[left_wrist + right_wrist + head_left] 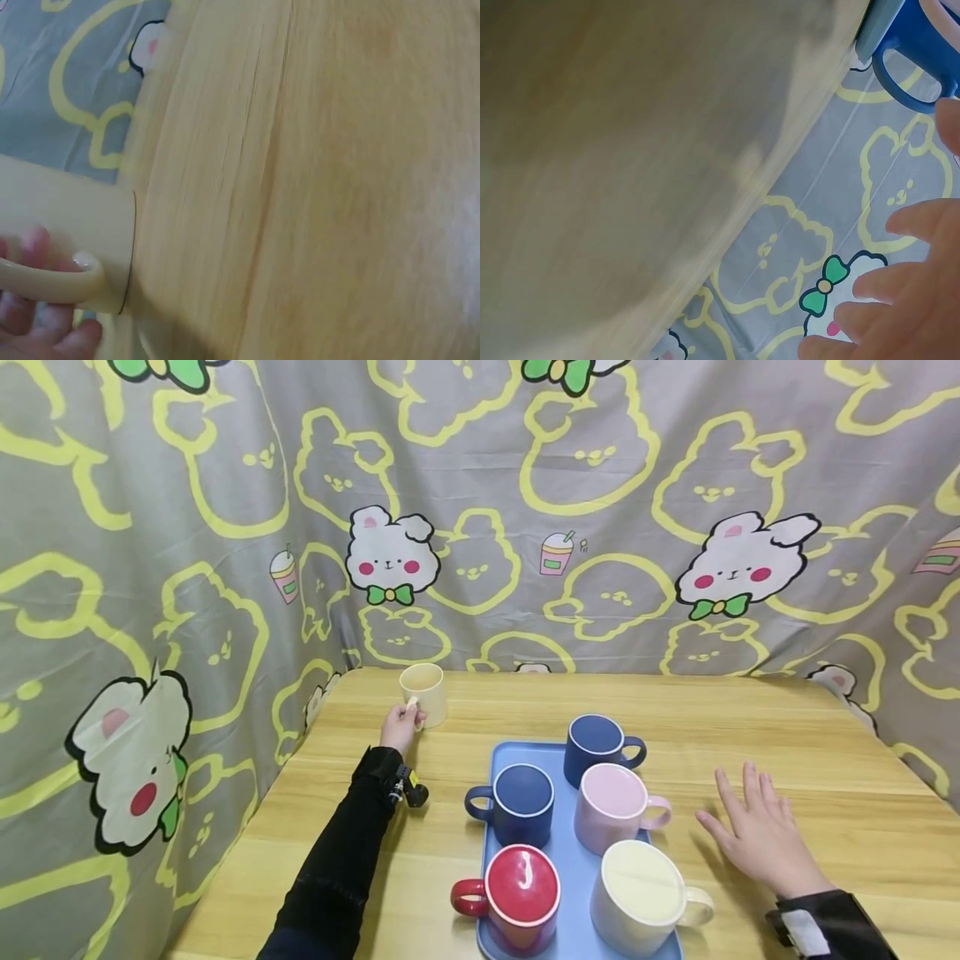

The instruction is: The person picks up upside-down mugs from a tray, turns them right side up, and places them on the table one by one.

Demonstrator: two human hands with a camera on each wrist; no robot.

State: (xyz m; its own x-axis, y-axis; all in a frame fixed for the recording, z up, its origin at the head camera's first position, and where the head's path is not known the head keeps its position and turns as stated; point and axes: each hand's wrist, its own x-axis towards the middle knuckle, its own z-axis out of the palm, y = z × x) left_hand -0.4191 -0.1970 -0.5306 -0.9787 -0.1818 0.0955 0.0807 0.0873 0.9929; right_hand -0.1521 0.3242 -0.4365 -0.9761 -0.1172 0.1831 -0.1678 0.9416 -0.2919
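My left hand pinches the handle of a cream mug at the far left of the table; the mug is upright. In the left wrist view, fingers curl through the handle of that mug. Whether its base touches the wood I cannot tell. To the right of the blue tray, my right hand is spread with straight fingers and holds nothing. The nearest mugs to it are a pink mug and a pale yellow mug, both on the tray.
Also on the tray stand a red mug and two dark blue mugs, one at the left and one at the back. Their handles jut past the tray's sides. A patterned curtain hangs behind the wooden table.
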